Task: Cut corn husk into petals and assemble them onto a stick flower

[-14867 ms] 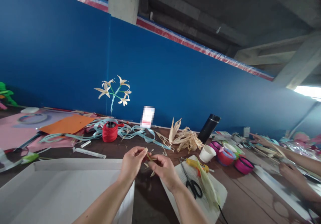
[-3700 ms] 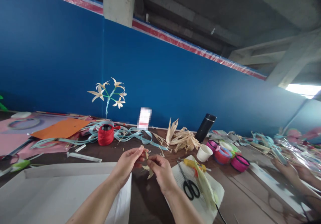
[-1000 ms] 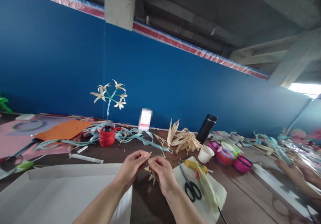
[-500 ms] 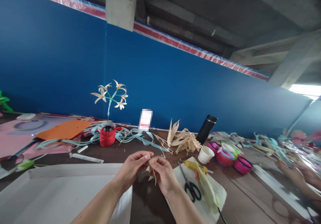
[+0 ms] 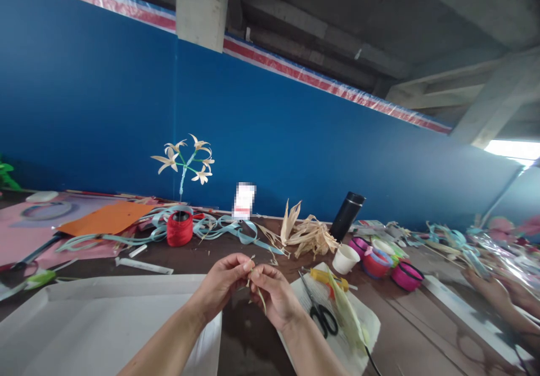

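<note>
Both of my hands meet over the brown table, fingertips almost touching. My left hand (image 5: 228,277) pinches a thin pale strip of what looks like corn husk (image 5: 261,296). Thumb and fingers of my right hand (image 5: 272,289) close on the same strip, and one end of it hangs down between the hands. Fingers hide most of the piece. Just right of my right hand lie black-handled scissors (image 5: 323,317) on a printed sheet (image 5: 301,297), beside a yellow glue gun (image 5: 327,277) and a pale green corn husk (image 5: 348,311).
A white tray (image 5: 122,286) lies at left. Behind stand a red thread spool (image 5: 179,230) with a husk flower stem (image 5: 183,165) above it, dried husks (image 5: 312,235), a black bottle (image 5: 348,217) and a white cup (image 5: 346,259). Another person's hands (image 5: 491,291) show at far right.
The strip between my fingers has shifted slightly, its hanging end now lying closer to my right palm. Both hands stay nearly in place, still pinching. The view moves very slightly.
</note>
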`<state>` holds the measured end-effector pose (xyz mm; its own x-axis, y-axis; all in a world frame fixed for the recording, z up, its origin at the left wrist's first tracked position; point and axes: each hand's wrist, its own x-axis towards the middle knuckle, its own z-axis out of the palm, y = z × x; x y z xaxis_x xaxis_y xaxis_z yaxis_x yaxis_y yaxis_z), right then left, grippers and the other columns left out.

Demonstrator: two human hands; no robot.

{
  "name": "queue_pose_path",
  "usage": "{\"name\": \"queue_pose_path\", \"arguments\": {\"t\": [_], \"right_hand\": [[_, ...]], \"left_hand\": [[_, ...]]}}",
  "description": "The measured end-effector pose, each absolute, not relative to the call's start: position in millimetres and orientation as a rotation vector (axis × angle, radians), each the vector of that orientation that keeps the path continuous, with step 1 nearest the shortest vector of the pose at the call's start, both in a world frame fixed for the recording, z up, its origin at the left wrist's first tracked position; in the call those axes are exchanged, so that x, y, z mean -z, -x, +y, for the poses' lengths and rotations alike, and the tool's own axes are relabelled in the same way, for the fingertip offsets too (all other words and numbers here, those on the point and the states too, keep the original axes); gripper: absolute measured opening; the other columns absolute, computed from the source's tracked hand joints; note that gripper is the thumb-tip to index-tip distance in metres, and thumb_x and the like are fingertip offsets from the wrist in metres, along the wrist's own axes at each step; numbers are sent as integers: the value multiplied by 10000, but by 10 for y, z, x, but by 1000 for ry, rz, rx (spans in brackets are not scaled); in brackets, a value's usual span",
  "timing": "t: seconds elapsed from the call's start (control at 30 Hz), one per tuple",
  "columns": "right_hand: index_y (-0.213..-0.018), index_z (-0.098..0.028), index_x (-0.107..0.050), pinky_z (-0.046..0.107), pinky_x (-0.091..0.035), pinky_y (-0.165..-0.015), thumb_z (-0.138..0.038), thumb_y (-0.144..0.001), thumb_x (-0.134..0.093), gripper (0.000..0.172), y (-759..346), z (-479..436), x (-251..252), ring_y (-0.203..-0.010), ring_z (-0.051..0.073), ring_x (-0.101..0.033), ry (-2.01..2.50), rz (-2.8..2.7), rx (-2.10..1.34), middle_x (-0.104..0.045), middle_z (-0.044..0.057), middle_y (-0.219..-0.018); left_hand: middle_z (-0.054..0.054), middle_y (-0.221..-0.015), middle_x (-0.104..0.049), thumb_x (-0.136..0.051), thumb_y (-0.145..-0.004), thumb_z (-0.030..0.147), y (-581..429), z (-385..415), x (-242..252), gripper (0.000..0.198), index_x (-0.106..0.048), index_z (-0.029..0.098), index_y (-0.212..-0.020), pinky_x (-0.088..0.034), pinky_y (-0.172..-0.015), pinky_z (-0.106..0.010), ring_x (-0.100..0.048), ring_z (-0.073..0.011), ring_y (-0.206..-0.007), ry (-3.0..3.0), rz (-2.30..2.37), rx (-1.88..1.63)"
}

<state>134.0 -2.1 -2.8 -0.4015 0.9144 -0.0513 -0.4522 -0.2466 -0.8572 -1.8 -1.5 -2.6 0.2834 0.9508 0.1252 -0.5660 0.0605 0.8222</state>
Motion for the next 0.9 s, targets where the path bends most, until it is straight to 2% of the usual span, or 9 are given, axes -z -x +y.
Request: {"name": "queue_pose_path", "arguments": {"t": [0.27, 0.53, 0.73, 0.9], "right_hand": [[-628, -152, -587, 191, -310, -484, -238, -674, -705, 153, -1329, -17, 47, -485, 71, -422, 682, -986, -1823, -531, -27, -534], [-617, -154, -591, 202, -317, -475, -275, -644, -728, 185, -1326, -13, 41, -466, 73, -423, 695, -980, -1806, -534, -32, -529], [-626, -153, -599, 202, -317, -482, -263, -654, -722, 167, -1338, -16, 33, -487, 77, -437, 671, -968, -1800, -543, -28, -537], [-609, -148, -593, 198, -305, -479, -249, -676, -708, 166, -1342, -20, 21, -483, 73, -428, 654, -994, -1806, -540, -26, -534]], "left_hand": [[19, -570, -535, -620, -721, 318, -1, -28, 25, 184, -532, 160, -682, -441, -523, -252, -541, -121, -525, -968, 535, -1244], [26, -566, -543, -646, -700, 321, 1, -7, 47, 194, -552, 157, -654, -401, -512, -211, -516, -94, -520, -992, 627, -1299], [-7, -686, -593, -657, -691, 312, 16, -13, 37, 206, -607, 161, -820, -421, -534, -244, -557, -122, -576, -974, 600, -1243], [7, -601, -556, -640, -712, 285, 25, 0, 64, 164, -571, 145, -664, -401, -543, -220, -532, -103, -566, -1027, 600, -1284]]}}
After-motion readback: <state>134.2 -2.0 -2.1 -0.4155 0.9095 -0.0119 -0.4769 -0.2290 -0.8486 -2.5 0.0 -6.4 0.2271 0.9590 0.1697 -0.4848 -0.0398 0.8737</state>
